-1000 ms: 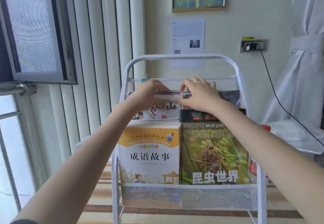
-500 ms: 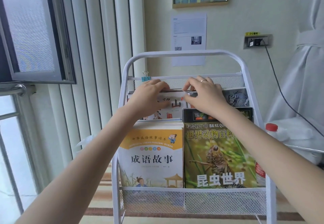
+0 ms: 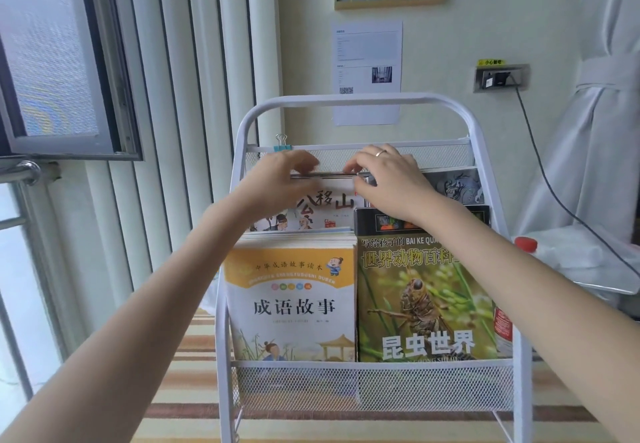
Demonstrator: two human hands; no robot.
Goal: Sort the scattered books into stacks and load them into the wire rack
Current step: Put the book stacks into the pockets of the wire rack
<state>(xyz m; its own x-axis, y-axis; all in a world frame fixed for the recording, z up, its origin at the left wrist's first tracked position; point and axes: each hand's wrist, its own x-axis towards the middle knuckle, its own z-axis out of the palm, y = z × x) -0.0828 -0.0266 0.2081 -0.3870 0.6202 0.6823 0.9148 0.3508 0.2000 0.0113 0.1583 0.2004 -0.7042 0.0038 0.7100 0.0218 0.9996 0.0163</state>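
Observation:
A white wire rack [image 3: 360, 101] stands in front of me, loaded with books. Its lower tier holds an orange-and-white storybook stack [image 3: 292, 304] on the left and a green insect book [image 3: 424, 300] on the right. In the upper tier stand a white picture-book stack [image 3: 329, 201] and a dark grey book [image 3: 457, 188]. My left hand [image 3: 280, 181] curls over the top edge of the white stack. My right hand [image 3: 391, 182], wearing a ring, lies over the top of the books beside it, fingertips on the edges.
Vertical blinds [image 3: 194, 61] and an open window [image 3: 52, 58] are at the left. A curtain [image 3: 602, 113], a socket with a cable [image 3: 500, 77] and a red-capped bottle [image 3: 524, 245] are at the right. A striped rug [image 3: 194, 349] lies under the rack.
Both hands stay on the tops of the upper-tier books. The left hand has lifted a little, so more of the white cover shows. The view has shifted slightly.

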